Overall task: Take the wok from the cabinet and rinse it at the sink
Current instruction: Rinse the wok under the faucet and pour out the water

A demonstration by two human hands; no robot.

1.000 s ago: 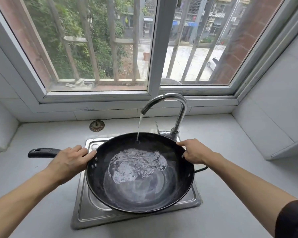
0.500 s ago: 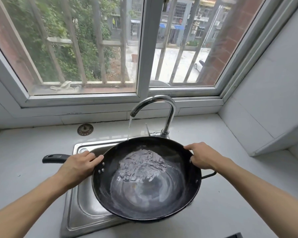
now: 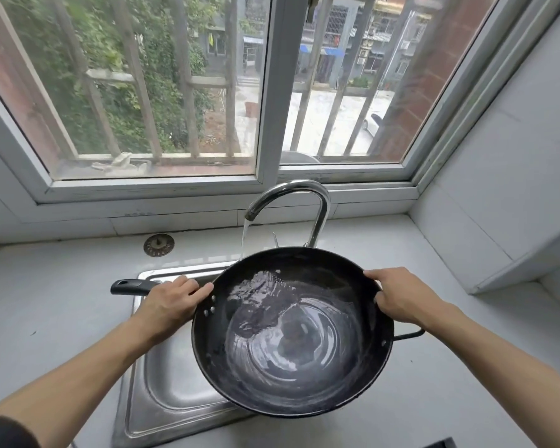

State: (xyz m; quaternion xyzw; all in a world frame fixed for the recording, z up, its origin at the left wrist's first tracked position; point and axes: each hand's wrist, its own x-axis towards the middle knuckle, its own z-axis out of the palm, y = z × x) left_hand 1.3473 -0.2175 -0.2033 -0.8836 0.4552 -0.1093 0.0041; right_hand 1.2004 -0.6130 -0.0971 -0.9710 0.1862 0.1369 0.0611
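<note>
1. Your left hand (image 3: 170, 303) grips the long handle (image 3: 128, 287), fingers curled round it where it meets the wok (image 3: 293, 331).
2. Your right hand (image 3: 398, 297) pinches the wok's right rim.
3. The wok hangs over the sink (image 3: 162, 392) and worktop (image 3: 55, 305), holding swirling water.
4. Behind, the tap (image 3: 291, 202) runs onto its far rim.

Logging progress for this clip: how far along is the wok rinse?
Done: the wok is out of the cabinet and over the sink. In hand: the tap runs, water pools inside the wok, the left hand holds the long handle and the right hand the rim. Left: tipping the water out and shutting the tap.
</note>
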